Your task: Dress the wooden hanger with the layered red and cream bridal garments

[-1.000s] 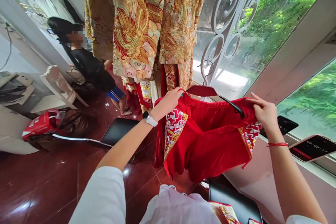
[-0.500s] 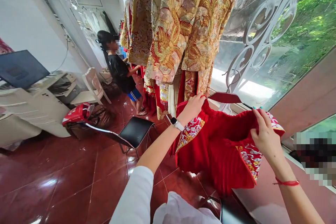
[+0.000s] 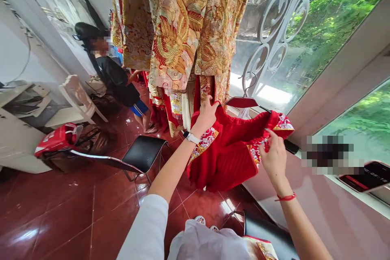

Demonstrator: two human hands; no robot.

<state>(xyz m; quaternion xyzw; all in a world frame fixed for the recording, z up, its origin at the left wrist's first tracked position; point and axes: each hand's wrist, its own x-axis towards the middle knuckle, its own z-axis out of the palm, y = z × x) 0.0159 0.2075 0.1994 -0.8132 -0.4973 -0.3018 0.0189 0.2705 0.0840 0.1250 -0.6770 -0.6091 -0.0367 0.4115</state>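
Observation:
A red pleated skirt [image 3: 225, 162] with a gathered waistband and embroidered silver-and-gold panels hangs in front of me. At its left waist corner my left hand [image 3: 207, 115], with a white-strapped watch on the wrist, is closed on the cloth beside the hanger's end. My right hand [image 3: 274, 154], wearing a red string bracelet, pinches the front of the waistband towards the right. Behind the waistband a hanger [image 3: 242, 102] with a dark red bar spans the opening. The skirt's far right corner is up at the hanger's dark right arm.
Gold embroidered garments [image 3: 176, 28] hang above and behind the skirt. A black chair [image 3: 143, 152] stands left, and another black seat [image 3: 268, 231] is close at lower right. A phone [image 3: 365, 176] lies on the window ledge. A person [image 3: 114, 77] in black stands further back.
My view has turned right, so the scene sits further left. My right hand has moved from the waistband's right corner down to its front edge. My left hand stays on the left corner.

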